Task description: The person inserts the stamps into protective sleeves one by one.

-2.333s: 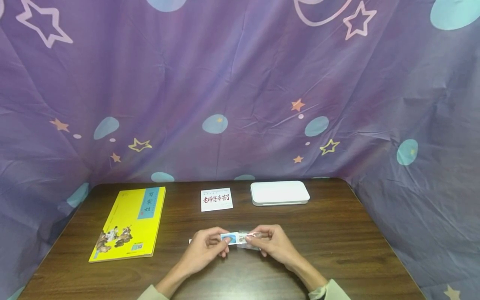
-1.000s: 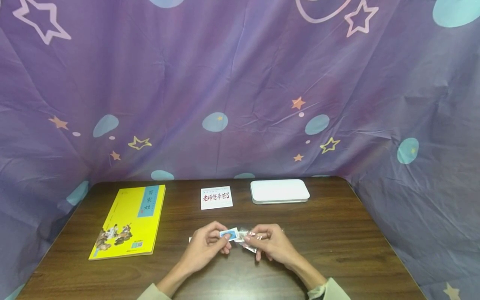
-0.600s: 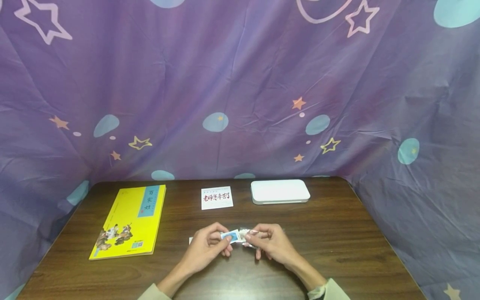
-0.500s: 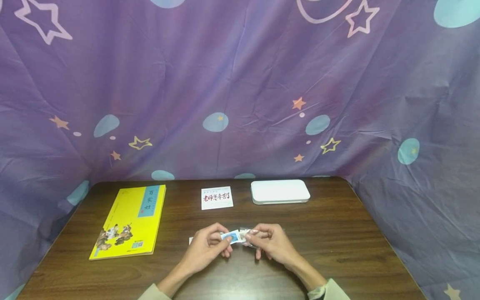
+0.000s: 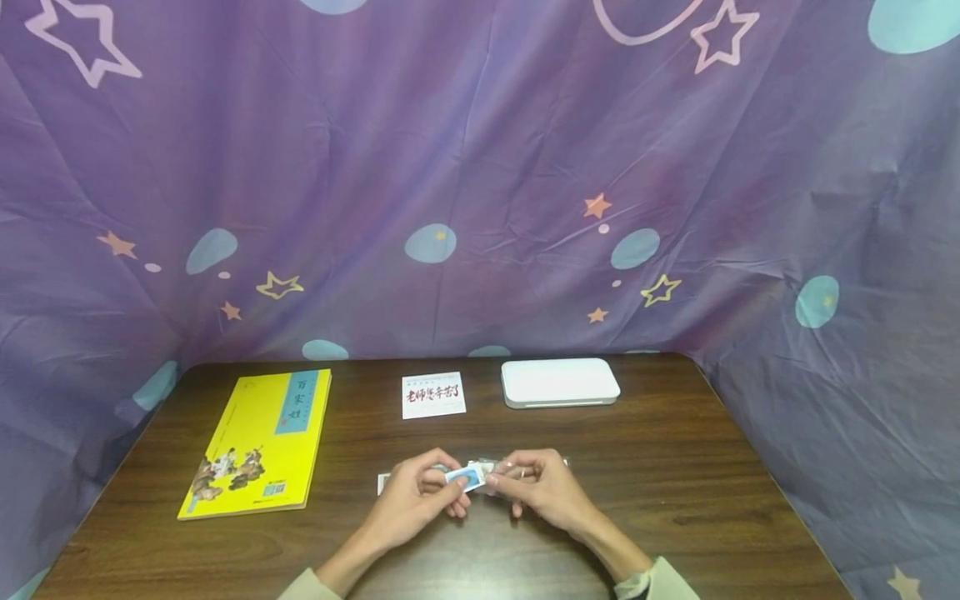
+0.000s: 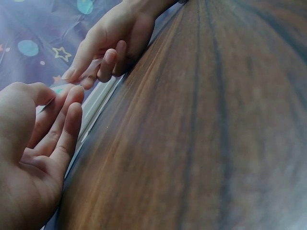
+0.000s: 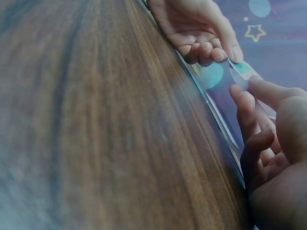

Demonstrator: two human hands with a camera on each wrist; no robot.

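Note:
Both hands meet over the near middle of the table. My left hand (image 5: 412,497) pinches a small white-bordered, stamp-like picture (image 5: 471,477) with a blue print between thumb and forefinger. Facing it, my right hand (image 5: 551,492) pinches a crinkled clear plastic sleeve (image 7: 238,78), its thumb tip right at the picture's right end. Something pale inside or behind the plastic shows just past the picture, partly hidden by the right fingers. In the left wrist view only a sliver of the picture (image 6: 58,89) shows between the fingertips.
A pale card edge (image 5: 382,482) shows from behind the left hand. Farther back lie a white card (image 5: 433,408) with red writing and a flat white case (image 5: 560,383). At left is a yellow book (image 5: 255,442). A purple curtain (image 5: 480,167) surrounds the dark wooden table (image 5: 675,467).
The blue picture has tilted and shifted slightly right, now overlapping the plastic in front. The right thumb has moved to the picture's edge, and the plastic has changed shape. Surrounding things stay put.

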